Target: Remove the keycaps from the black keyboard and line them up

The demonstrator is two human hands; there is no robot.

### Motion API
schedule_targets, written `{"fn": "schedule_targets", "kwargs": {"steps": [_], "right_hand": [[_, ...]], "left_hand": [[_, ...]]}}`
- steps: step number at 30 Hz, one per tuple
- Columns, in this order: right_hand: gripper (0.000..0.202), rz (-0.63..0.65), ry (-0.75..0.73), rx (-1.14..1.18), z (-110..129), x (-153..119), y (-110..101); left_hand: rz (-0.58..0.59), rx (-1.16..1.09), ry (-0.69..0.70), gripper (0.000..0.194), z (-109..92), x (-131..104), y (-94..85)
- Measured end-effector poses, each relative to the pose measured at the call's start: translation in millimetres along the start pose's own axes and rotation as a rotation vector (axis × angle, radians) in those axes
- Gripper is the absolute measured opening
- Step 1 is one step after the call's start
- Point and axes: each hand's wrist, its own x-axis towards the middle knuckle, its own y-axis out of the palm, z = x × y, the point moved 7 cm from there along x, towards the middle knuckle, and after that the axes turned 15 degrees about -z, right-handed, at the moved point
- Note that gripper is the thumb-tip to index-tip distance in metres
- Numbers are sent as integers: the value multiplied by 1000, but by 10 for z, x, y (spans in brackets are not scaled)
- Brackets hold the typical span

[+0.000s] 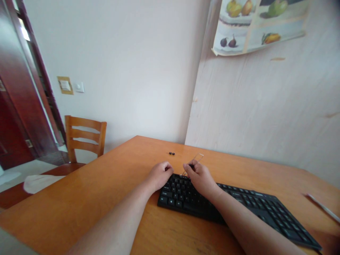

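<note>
A black keyboard lies on the wooden table, slanting down toward the right. At its upper left corner my left hand is closed, its curled fingers against the edge. My right hand pinches a wire keycap puller over the top row of keys; one wire loop sticks up past the fingers, and the lower end reaches the keys. Whether it grips a key is too small to tell. Two small black keycaps sit on the table beyond the keyboard.
A thin pale stick, perhaps a pencil, lies on the table at the right. A wooden chair stands at the left with a whitish cloth on a seat nearby. The wall rises behind the table.
</note>
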Motion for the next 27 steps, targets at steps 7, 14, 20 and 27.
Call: {"fn": "schedule_targets", "kwargs": {"steps": [7,14,20,27], "right_hand": [[29,3,-26,-55,5,-15,19],[27,18,-20,-62,13,-17,49],[23,34,-31,-80,38,-22,69],[19,58,-73,-97,79,-21,120]], "left_hand": [[-9,3,5,17,-4,1,6],[-12,10,6,19,19,-4,21],[-10,32,42,18,44,2,45],[-17,35,78,18,48,11,67]]}}
